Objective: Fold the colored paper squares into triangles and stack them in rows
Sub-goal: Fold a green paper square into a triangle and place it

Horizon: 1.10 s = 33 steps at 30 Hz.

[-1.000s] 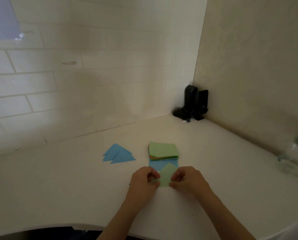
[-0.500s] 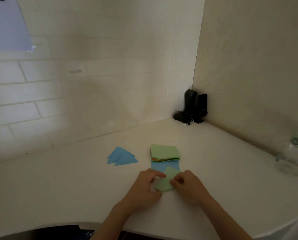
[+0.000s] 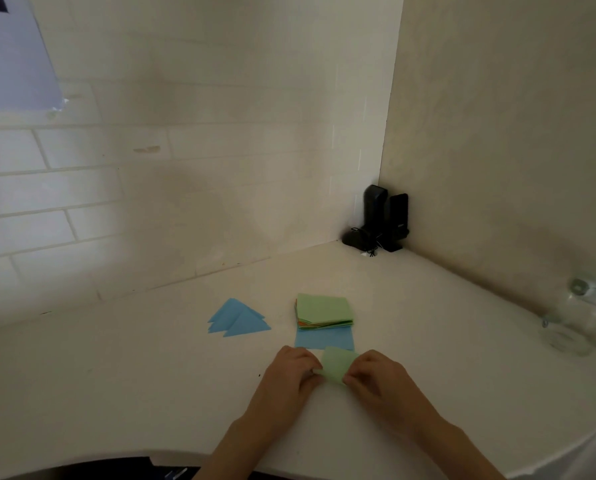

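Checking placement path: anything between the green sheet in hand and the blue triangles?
Nothing visible. Both hands hold the green sheet; only bare counter lies between it and the blue triangles, to its left and farther from the person.

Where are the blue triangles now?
In the head view, the blue triangles lie on the counter, left of the paper stack and beyond the left hand.

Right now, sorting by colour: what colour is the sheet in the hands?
Light green sheet, head view.
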Each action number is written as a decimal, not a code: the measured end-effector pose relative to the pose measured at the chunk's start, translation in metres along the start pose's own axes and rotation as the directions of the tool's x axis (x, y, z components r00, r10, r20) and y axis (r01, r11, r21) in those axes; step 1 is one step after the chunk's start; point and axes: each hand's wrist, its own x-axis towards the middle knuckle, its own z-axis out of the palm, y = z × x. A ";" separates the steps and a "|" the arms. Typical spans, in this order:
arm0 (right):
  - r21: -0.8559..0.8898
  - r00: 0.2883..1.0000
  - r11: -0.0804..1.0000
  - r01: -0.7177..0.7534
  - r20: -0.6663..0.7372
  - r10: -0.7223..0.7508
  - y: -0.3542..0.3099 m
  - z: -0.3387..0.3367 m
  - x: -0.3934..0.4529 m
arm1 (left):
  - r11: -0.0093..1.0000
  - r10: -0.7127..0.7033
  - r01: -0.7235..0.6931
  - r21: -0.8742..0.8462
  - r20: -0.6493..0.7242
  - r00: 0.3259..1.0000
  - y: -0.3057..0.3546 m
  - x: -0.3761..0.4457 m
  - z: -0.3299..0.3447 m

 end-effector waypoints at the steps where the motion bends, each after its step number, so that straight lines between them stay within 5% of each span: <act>1: 0.003 1.000 1.000 0.015 -0.014 -0.015 0.002 0.001 -0.004 | 1.000 -0.019 0.019 -0.002 -0.015 1.000 -0.001 0.001 0.000; 13: -0.019 0.952 0.985 -0.170 -0.262 0.159 -0.005 0.018 -0.002 | 0.965 -0.256 0.260 0.038 -0.087 0.963 0.012 0.009 0.008; 25: 0.011 0.920 0.956 -0.292 -0.269 0.284 -0.002 0.012 0.001 | 0.928 -0.342 0.346 0.141 -0.049 0.938 0.014 0.020 0.010; 33: 0.161 0.950 0.947 -0.277 -0.102 0.295 0.004 -0.001 0.009 | 0.918 -0.396 0.395 0.035 0.022 0.918 0.009 0.023 0.001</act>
